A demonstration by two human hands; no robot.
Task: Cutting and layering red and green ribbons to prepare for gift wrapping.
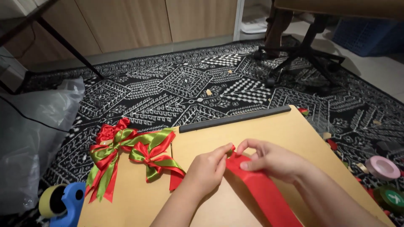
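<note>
A wide red satin ribbon [261, 189] is held by both hands over the middle of the flat tan wooden table [294, 130]. The ribbon's top end is pinched between thumb and fingertips of the left hand [206, 170]; fingers narrow, closed on the fabric edge. The right hand [269, 159] is laid over the same end, fingers pressed flat on what looks like a fold, so the crease appears to be kept from springing back. The rest of the ribbon is run diagonally down toward the lower frame edge, lying flat on the table, likely so the slack stays out of the way.

Two finished red-and-green satin bows [126, 155] are parked on the table's left part, touching each other, clear of the working area; tails hang toward the near-left edge. A dark grey strip [235, 118] is set along the far edge of the table.

Off the table, on the black-and-white patterned rug [176, 84]: a blue tape dispenser with a yellowish roll [63, 204] at lower left, a pink ribbon spool [382, 167] and a dark green spool [389, 197] at right, within reach. Small scraps are scattered on the rug. A clear plastic bag [33, 138] is slumped at left. An office chair base [303, 54] is seen at top right, well apart.
</note>
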